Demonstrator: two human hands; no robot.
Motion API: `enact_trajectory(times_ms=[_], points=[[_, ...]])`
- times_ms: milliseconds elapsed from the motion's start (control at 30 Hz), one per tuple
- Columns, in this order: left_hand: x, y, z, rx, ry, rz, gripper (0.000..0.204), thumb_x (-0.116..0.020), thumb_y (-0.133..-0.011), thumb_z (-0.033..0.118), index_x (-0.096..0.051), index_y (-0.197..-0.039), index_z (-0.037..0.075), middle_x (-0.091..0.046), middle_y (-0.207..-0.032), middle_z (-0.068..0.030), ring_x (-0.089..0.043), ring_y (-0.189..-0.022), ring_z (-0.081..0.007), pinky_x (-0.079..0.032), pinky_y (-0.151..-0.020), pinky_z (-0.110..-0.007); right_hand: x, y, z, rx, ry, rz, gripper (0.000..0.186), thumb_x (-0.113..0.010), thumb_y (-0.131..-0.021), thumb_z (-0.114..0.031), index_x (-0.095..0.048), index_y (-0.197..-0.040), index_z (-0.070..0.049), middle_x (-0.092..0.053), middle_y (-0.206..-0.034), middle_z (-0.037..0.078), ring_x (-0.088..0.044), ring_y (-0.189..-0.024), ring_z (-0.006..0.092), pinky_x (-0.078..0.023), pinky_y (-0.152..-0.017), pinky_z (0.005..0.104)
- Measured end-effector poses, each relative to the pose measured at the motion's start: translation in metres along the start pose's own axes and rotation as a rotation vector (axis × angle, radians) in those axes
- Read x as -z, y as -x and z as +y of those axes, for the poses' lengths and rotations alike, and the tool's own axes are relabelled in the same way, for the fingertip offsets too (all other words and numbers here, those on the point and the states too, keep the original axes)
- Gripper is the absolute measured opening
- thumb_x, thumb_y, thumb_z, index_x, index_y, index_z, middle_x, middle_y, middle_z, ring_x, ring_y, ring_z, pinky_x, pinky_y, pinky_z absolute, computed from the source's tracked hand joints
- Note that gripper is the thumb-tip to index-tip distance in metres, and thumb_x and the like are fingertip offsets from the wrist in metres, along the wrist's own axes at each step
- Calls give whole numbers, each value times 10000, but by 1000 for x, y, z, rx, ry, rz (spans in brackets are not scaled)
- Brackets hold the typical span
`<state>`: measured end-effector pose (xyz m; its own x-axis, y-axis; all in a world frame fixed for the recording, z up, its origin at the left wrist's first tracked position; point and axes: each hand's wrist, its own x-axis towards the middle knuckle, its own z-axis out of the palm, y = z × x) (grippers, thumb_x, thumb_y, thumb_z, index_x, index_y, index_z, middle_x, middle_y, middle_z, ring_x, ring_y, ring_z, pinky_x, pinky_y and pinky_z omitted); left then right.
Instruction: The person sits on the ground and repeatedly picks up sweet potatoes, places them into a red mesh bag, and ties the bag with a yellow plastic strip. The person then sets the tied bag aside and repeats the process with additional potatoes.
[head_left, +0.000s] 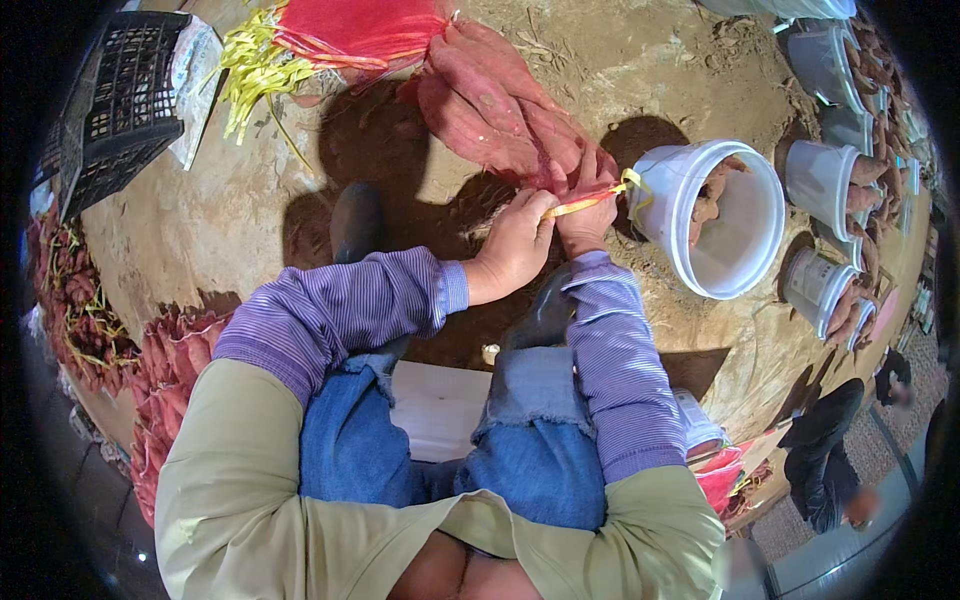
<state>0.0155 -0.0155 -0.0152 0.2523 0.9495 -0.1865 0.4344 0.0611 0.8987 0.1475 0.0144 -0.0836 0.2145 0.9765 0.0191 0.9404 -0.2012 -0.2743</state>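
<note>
A red mesh bag (490, 100) filled with long tubers that look like sweet potatoes lies on the ground before me, its gathered neck toward me. My left hand (512, 245) is closed at the neck, thumb and fingers pinching a yellow drawstring (570, 207). Closed around the bunched neck is my right hand (588, 205), with the drawstring running across its fingers. The string's loose yellow end hangs beside the bucket. Just right of my right hand stands a white bucket (683, 215) with a few sweet potatoes (712, 200) in it.
Flat red mesh bags (350, 30) with yellow ties lie at the far left, near a black crate (120, 100). Filled red bags (170, 380) line the near left. Several buckets of sweet potatoes (822, 180) stand at the right. Another person (825, 450) is at the lower right.
</note>
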Motion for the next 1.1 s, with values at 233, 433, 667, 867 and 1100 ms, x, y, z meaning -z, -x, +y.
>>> enact_trajectory(times_ms=[233,433,667,867,1100], points=[[-24,-8,-10,44,235,-49,141,-440,-972,88,-513,-1074,23,-520,-758,-36,-516,-688,-97,-461,-617,-259,2,-7,6,-18,-240,-77,605,-629,-802,-360,-432,-1307,-91,-492,-1241,189,-502,-1112,383,-440,-910,447],[-21,-8,-1,66,211,-19,165,-466,-954,112,-519,-1087,29,-572,-815,-145,-573,-718,-233,-471,-636,-323,99,43,11,255,-331,112,319,-639,-792,-74,-569,-1084,33,-608,-998,170,-588,-916,340,-480,-796,391],[-10,-9,-2,-5,88,37,181,-484,-938,142,-522,-1067,21,-606,-854,-232,-611,-808,-406,-476,-681,-419,191,1,92,-142,-391,-38,388,-681,-783,-51,-579,-1154,-1,-625,-1067,157,-619,-929,279,-502,-816,354],[-12,-10,2,23,84,12,183,-483,-937,140,-528,-1063,15,-605,-846,-240,-612,-810,-411,-477,-688,-419,174,-33,133,269,-458,-426,407,-682,-814,-110,-560,-1187,-3,-598,-1149,130,-566,-1062,230,-449,-911,331],[-8,-10,-1,2,50,41,201,-484,-942,150,-532,-1078,10,-607,-893,-240,-615,-857,-403,-482,-716,-402,216,-12,108,-253,-1442,76,535,-464,-975,-187,-211,-1436,-90,-436,-1296,126,-510,-1135,267,-407,-987,418]])
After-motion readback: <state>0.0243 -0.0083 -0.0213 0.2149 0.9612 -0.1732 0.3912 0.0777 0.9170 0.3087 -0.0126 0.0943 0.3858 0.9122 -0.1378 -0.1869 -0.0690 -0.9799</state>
